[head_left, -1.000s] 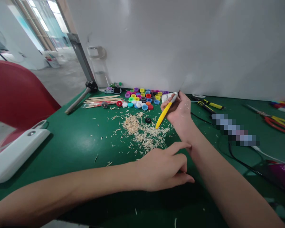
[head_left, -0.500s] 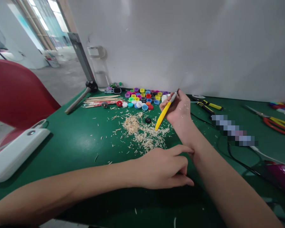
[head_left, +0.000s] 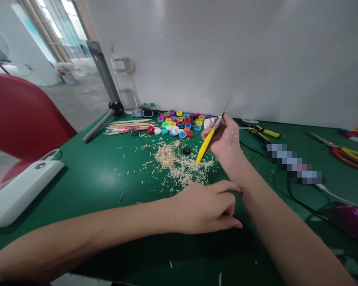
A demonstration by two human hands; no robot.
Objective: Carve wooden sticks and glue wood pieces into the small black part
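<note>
Saw a white board (head_left: 226, 47) behind a green bench (head_left: 98, 171), with a red chair (head_left: 24, 113) beyond its left edge. Saw in the right hand (head_left: 226, 135) a yellow-handled tool (head_left: 205, 147), gripped by closely bent fingers (head_left: 229, 120), with its handle slanting down to the near left and its thin metal shaft pointing up to the far right. Found that tool over the right part of some scattered pale shavings (head_left: 166, 155), near a small black cap (head_left: 186, 151). Noticed a white object (head_left: 208, 124) just left of the right hand, partly hidden; could not make out any contact. Saw the left hand (head_left: 205, 208) on the near side of the shavings, half open, with thumb and index finger well apart, the others curled, and the index fingertip against the right wrist; could make out no object in its hold. Noted a cluster of coloured caps (head_left: 186, 120) at the far middle, thin wooden sticks (head_left: 131, 124) to their left, and scissors (head_left: 336, 149) at the far right
</note>
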